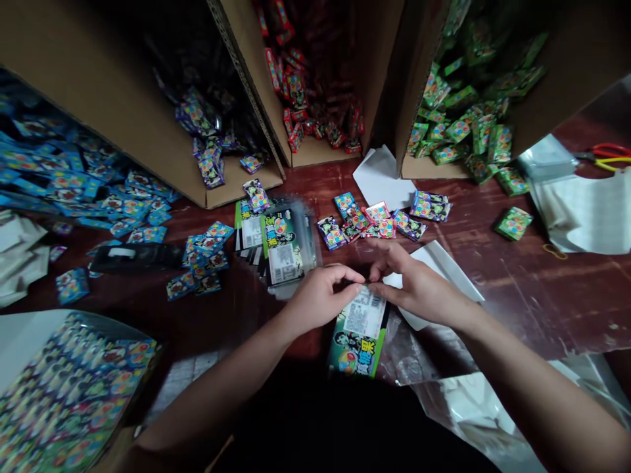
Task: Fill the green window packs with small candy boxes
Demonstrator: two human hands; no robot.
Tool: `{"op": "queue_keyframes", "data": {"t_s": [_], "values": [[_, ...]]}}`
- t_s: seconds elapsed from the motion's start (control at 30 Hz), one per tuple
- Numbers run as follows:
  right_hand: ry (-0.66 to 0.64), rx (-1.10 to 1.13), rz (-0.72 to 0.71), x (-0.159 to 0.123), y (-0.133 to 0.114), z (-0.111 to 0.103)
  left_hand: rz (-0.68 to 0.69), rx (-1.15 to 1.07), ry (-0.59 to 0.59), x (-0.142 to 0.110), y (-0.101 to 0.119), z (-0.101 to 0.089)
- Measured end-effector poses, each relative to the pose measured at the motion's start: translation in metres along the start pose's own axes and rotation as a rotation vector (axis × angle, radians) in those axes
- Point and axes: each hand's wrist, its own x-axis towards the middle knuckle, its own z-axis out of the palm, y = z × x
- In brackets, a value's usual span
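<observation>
My left hand [320,295] and my right hand [419,286] meet at the top edge of a printed plastic bag [359,335] with a green header and a white barcode label. Both hands pinch its upper rim, fingers closed on it. The bag lies on the dark red table [532,289] just in front of me. Just beyond my hands lies a small cluster of mixed candy packets [374,220]. A stack of the same printed bags [276,243] sits to the left of my hands.
Cardboard boxes stand tipped at the back: blue packets [73,177] far left, purple packets [210,148], red packets [315,112], green packets [463,125] right. Loose blue packets [200,259] lie left. A filled bag pile [64,387] sits bottom left. Scissors [608,156] and clear bags [582,203] lie far right.
</observation>
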Motion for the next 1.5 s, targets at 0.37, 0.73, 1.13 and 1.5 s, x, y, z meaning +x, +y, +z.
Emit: {"op": "queue_keyframes", "data": {"t_s": [0.37,0.73,1.13,1.5], "values": [[0.172,0.111,-0.024,-0.008,-0.003,-0.004,-0.006,0.135,0.044,0.0,0.001,0.002],[0.028,-0.12,0.072,-0.004,-0.001,0.007,-0.051,0.062,0.032,-0.001,-0.002,0.015],[0.272,-0.46,-0.126,-0.021,0.001,0.037,-0.04,-0.164,0.036,-0.009,-0.008,0.011],[0.684,0.141,-0.078,-0.03,0.012,0.054,-0.16,-0.363,0.228,-0.029,-0.028,-0.042]]}}
